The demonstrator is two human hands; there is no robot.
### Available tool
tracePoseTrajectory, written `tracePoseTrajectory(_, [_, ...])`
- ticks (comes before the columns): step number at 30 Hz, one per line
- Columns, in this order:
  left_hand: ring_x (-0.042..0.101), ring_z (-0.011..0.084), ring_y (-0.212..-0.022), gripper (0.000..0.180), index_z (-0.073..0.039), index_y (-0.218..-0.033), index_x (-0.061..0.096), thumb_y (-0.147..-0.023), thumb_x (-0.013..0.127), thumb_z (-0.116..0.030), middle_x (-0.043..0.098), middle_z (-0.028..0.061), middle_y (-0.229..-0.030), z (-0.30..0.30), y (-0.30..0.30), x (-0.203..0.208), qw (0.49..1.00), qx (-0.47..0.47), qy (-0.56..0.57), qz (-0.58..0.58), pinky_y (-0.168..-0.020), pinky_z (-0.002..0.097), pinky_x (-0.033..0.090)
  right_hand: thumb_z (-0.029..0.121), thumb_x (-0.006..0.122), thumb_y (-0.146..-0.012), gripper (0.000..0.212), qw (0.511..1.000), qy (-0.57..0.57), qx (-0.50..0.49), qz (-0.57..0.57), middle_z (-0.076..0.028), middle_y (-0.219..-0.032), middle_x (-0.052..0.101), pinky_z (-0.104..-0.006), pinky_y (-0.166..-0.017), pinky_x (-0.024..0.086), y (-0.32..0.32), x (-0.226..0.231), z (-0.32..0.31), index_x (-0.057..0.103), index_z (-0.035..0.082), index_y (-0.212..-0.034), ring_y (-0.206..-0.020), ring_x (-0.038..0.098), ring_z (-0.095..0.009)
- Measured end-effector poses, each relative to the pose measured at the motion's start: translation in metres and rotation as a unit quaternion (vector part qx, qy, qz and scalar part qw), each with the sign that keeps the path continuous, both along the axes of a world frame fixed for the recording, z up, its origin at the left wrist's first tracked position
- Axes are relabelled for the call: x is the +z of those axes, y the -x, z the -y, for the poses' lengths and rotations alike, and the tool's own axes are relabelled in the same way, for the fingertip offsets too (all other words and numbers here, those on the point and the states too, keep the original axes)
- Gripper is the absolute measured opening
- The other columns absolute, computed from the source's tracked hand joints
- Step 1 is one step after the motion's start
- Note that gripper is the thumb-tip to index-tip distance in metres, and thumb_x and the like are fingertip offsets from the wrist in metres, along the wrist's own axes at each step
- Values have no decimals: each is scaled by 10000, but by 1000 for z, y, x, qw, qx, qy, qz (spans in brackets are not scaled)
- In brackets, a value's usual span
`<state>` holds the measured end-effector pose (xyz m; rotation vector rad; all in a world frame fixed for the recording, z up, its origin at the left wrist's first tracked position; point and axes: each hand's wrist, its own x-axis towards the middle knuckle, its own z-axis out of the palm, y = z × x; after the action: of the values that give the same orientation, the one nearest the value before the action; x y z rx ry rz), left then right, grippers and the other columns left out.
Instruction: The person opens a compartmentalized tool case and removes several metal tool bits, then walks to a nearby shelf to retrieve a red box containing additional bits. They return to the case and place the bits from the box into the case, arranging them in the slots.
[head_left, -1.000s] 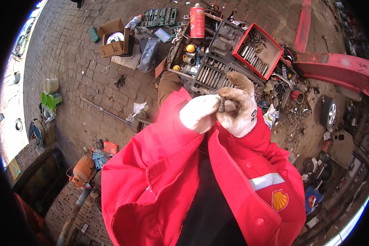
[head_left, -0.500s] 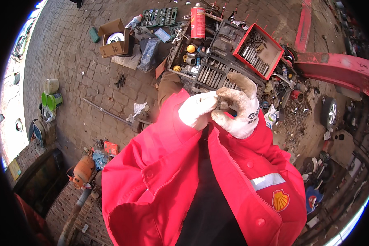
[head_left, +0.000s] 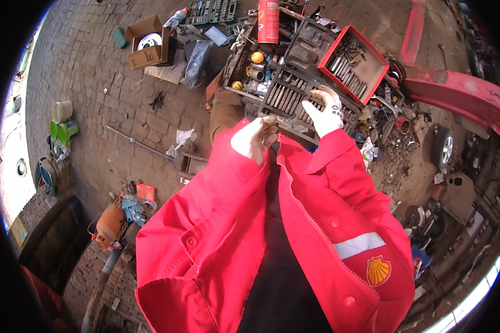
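My left hand (head_left: 252, 141), in a white work glove soiled at the fingertips, is held in front of the red jacket (head_left: 205, 205). Its fingers are curled inward, and whatever they hold is hidden. My right hand (head_left: 328, 114), gloved the same way, is over the near side of a black tool case (head_left: 299, 81). Its thumb stands away from the bent fingers, and nothing shows in the gap. Rows of long metal bits (head_left: 283, 99) lie in the case, whose dark lid (head_left: 308, 43) is folded back.
A red tray (head_left: 381, 71) of loose metal pieces sits beside the case. A red spray can (head_left: 268, 22), a yellow ball-like item (head_left: 257, 57) and an open cardboard box (head_left: 145, 57) are farther off. At right are a red steel beam (head_left: 455, 94) and a wheel (head_left: 446, 149).
My hands were together around a small dark piece and have parted. The right went forward over the tool case; the left stayed near the jacket. The small piece no longer shows.
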<state>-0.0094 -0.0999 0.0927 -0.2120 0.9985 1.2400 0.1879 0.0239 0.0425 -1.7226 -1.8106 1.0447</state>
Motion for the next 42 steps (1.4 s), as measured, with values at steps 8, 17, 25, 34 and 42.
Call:
tracePoseTrajectory(8, [607, 222, -984, 290, -21, -1117, 661, -945, 645, -254, 671, 99, -1131, -4, 4, 8, 999, 28, 17, 12, -883, 358, 511, 314, 811, -729, 414, 985, -83, 46, 143, -74, -1396, 526, -441, -1115, 361, 32, -61, -35, 695, 180, -1103, -1324, 431, -305])
tracePoseTrajectory(17, [609, 241, -1050, 328, 0, -1147, 650, -940, 651, -255, 653, 112, -1175, -4, 13, 4, 999, 16, 16, 25, -919, 361, 511, 304, 790, -774, 447, 980, -68, 70, 175, -44, -1408, 516, -445, -1127, 343, 36, -73, -39, 669, 223, -1196, -1335, 421, -290])
tracePoseTrajectory(25, [597, 252, -1091, 387, 22, -1194, 627, -934, 655, -264, 638, 121, -1201, -12, 11, 9, 1000, -8, 21, 12, -943, 365, 500, 258, 674, -852, 373, 977, -77, 82, 181, -48, -1403, 522, -450, -1112, 364, 29, -67, -35, 661, 229, -1224, -1329, 433, -289])
tracePoseTrajectory(34, [615, 185, -925, 201, -30, -1039, 670, -897, 707, -168, 656, 65, -1004, -24, 5, 16, 999, 9, 40, 22, -791, 288, 505, 228, 648, -865, 335, 986, -92, 59, 126, -69, -1366, 556, -432, -1090, 395, 31, -51, -33, 675, 193, -1196, -1295, 474, -293])
tracePoseTrajectory(42, [604, 220, -1039, 352, -41, -1170, 634, -933, 663, -300, 635, 72, -1145, -24, 26, -1, 999, -48, -12, 11, -888, 341, 500, 103, 613, -927, 272, 995, -63, -43, -68, -110, -1224, 654, -366, -1033, 464, -37, -31, -2, 677, 70, -1189, -1174, 603, -266])
